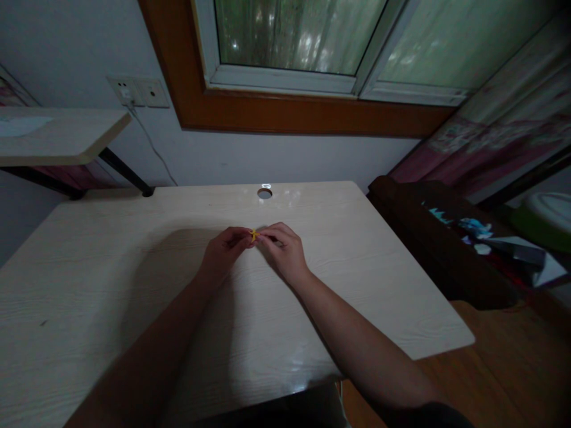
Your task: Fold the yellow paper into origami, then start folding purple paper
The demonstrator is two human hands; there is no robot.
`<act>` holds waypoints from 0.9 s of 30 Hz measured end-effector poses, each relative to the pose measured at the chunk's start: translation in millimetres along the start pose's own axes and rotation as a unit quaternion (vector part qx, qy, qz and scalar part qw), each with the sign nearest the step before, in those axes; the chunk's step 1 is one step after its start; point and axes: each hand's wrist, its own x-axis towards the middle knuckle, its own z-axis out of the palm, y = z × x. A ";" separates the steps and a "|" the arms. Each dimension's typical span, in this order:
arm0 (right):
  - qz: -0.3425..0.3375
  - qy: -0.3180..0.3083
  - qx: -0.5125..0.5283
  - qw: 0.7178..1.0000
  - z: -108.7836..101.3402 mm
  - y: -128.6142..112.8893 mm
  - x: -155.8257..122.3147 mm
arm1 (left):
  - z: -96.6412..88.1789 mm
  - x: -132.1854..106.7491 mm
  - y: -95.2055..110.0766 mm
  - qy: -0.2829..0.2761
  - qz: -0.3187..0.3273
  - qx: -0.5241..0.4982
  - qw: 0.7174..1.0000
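Observation:
My left hand (224, 251) and my right hand (283, 249) meet fingertip to fingertip over the middle of a pale wooden desk (134, 279). Both are closed in a pinch on one small yellow object (254, 235) held between them just above the desk top. The object is too small and dim to name. My forearms reach in from the lower edge of the view.
A round cable hole (264, 192) lies in the desk near its far edge. A window (312, 41) with a wooden frame is ahead. A shelf (57, 134) juts from the left wall below a wall socket (138, 92). Dark furniture with clutter (446, 238) stands right.

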 end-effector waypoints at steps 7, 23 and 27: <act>-0.025 -0.003 -0.023 0.999 1.2 2.0 -0.1 | -6.4 1.5 -5.7 -0.012 -0.026 0.031 0.999; -0.083 -0.071 -0.113 0.988 -2.6 2.7 0.2 | -5.8 0.4 -8.0 -0.004 0.018 0.105 0.994; -0.082 -0.088 -0.126 0.985 -2.6 1.9 0.9 | -6.6 0.6 -7.4 -0.001 0.032 0.164 0.986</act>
